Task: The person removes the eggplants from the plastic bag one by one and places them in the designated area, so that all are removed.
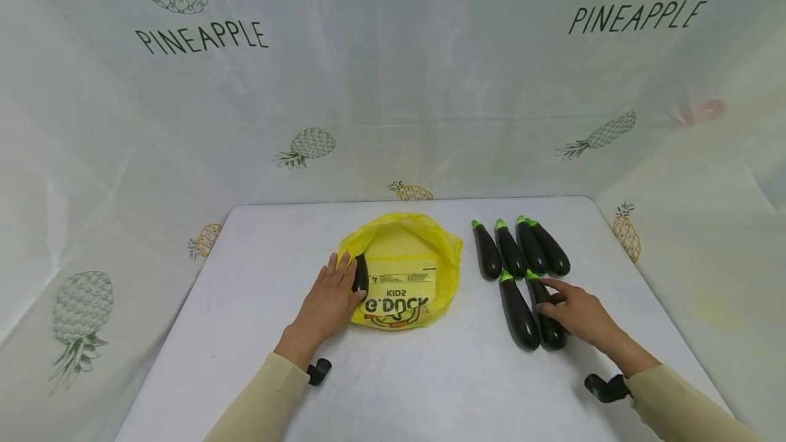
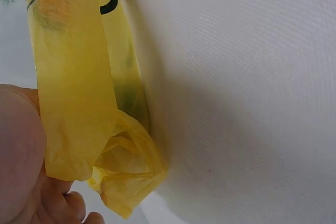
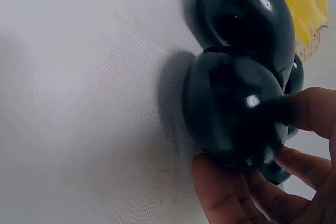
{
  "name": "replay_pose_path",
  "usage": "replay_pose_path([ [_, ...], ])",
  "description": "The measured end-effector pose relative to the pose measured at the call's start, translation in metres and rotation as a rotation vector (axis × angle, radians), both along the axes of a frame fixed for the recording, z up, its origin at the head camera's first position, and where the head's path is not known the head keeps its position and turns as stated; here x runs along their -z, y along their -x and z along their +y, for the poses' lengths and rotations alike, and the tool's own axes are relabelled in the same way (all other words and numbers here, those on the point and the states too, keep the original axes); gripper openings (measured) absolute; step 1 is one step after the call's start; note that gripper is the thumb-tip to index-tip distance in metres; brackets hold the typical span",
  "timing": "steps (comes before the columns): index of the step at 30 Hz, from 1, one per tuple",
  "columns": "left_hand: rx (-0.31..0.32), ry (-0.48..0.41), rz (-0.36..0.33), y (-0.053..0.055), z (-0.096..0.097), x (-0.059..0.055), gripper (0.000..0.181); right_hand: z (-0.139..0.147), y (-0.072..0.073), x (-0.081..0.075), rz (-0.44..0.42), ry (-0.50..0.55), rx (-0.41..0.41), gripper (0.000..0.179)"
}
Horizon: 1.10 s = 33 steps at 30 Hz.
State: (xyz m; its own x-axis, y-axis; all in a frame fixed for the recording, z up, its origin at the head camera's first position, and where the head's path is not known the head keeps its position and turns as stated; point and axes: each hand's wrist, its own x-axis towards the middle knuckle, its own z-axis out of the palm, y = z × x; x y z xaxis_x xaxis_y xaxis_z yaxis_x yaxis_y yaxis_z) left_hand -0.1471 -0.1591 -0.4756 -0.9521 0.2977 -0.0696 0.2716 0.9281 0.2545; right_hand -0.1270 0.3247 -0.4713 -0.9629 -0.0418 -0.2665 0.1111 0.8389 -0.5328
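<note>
A yellow plastic bag [image 1: 408,251] with printed lettering lies with its mouth spread wide, mid-table. Inside it, along the left side, is a dark eggplant [image 1: 361,275]. My left hand [image 1: 328,299] rests against the bag's left rim with the fingers fairly straight; in the left wrist view, the yellow bag [image 2: 79,87] partly covers the hand. On the right, my right hand [image 1: 577,312] grips an eggplant [image 1: 550,333] lying on the table, thumb on one side, fingers on the other, as the right wrist view confirms. Another eggplant [image 1: 518,316] lies directly left of it.
Behind the right hand, several more eggplants lie in a row, green caps away from me, including the leftmost eggplant [image 1: 487,251]. The white table [image 1: 245,346] reaches back to a pale curtain [image 1: 399,74] printed with pineapples. Small black wrist cameras sit below both hands.
</note>
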Motion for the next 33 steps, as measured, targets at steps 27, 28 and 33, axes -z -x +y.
replay_pose_path([
  [27,-0.003,-0.006,0.003,-0.0007,-0.0008,-0.0014,0.072,-0.0032,-0.0006,-0.0015,0.113,0.025,0.046,0.068],
  [28,-0.001,-0.010,0.009,-0.0007,-0.0009,-0.0013,0.072,-0.0037,-0.0007,-0.0016,0.126,0.025,0.056,0.068],
  [33,0.003,-0.008,0.038,-0.0007,-0.0012,-0.0019,0.072,-0.0061,-0.0002,-0.0008,0.182,0.035,0.098,0.067],
])
